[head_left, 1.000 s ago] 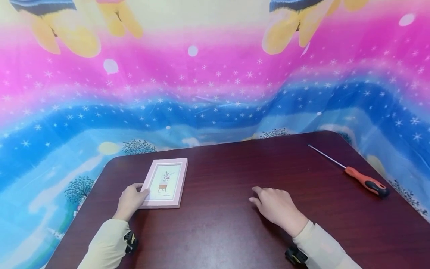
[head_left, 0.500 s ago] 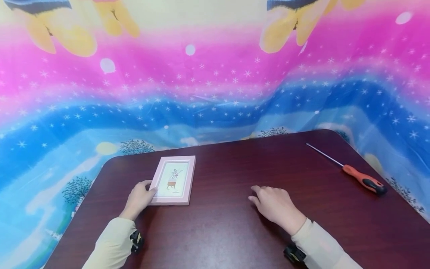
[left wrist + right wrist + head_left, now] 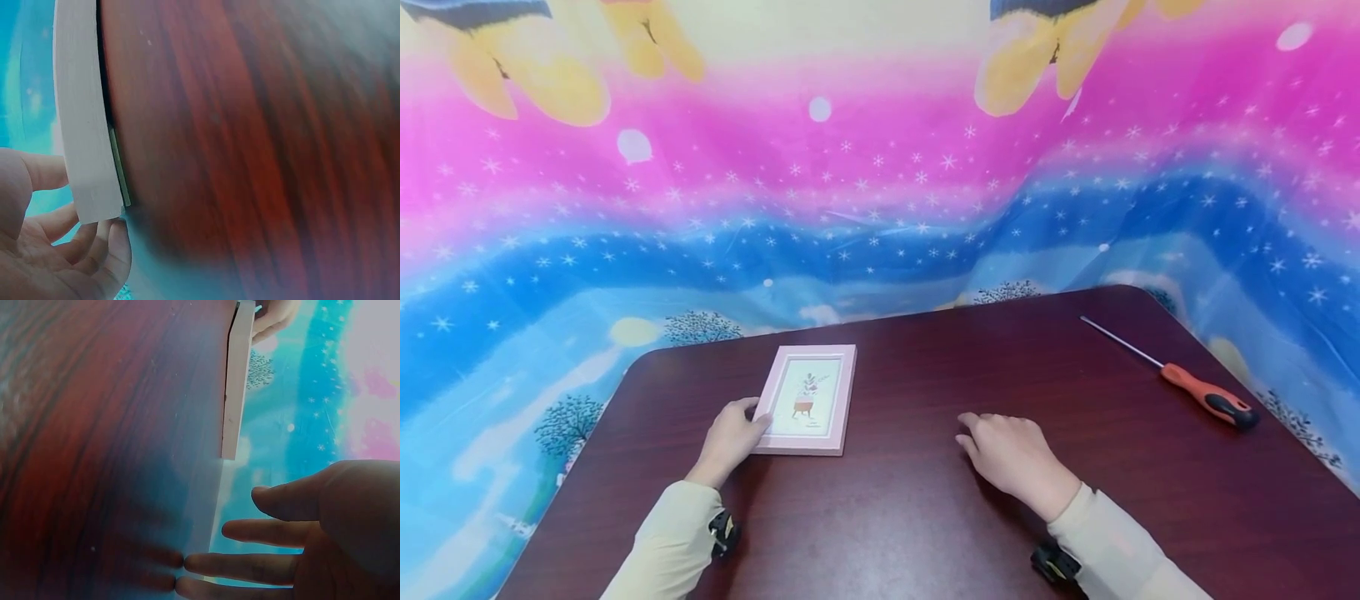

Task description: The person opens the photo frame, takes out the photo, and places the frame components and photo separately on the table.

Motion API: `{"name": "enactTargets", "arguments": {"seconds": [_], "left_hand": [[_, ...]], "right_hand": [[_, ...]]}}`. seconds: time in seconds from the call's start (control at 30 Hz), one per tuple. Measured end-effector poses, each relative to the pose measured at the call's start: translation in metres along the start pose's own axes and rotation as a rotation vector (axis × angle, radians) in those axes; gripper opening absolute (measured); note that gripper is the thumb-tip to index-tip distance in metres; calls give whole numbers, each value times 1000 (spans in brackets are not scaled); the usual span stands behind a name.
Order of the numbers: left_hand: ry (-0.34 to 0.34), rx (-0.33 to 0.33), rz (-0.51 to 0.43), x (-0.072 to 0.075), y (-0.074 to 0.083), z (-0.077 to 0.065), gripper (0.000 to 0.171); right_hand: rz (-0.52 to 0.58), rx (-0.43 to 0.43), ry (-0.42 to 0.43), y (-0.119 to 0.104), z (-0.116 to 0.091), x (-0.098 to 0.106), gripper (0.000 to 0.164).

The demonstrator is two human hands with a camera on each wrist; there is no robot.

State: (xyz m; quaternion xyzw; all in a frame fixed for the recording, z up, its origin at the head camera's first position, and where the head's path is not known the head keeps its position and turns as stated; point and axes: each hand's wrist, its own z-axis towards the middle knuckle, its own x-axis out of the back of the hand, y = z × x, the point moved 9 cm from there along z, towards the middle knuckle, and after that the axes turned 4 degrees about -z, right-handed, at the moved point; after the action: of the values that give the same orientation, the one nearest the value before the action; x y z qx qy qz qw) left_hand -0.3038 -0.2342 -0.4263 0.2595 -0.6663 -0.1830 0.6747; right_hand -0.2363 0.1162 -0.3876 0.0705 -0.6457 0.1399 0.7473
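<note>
Left hand (image 3: 727,442) pinches picture frame (image 3: 808,400) by left edge, at left of table (image 3: 895,517); right hand (image 3: 1011,458) loose, holding nothing; step seems frame positioning, next likely calls for steady grip

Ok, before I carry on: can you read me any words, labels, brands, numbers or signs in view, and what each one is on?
Nothing can be read for certain.
Framed picture: tiny lines of print at its lower right, too small to read.
Screwdriver: no lettering readable.
Backdrop: printed shapes and snowflakes, no words visible.
</note>
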Motion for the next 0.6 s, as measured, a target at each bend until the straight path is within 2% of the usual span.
{"name": "enactTargets", "arguments": {"seconds": [0.13,0.6], "left_hand": [[-22,10,-16,-5,6,0,52],[-49,-26,-26,-20,27,2,51]], "right_hand": [[-9,6,3,-1,0,0,30],[-7,-4,-29,0,-1,-2,32]]}}
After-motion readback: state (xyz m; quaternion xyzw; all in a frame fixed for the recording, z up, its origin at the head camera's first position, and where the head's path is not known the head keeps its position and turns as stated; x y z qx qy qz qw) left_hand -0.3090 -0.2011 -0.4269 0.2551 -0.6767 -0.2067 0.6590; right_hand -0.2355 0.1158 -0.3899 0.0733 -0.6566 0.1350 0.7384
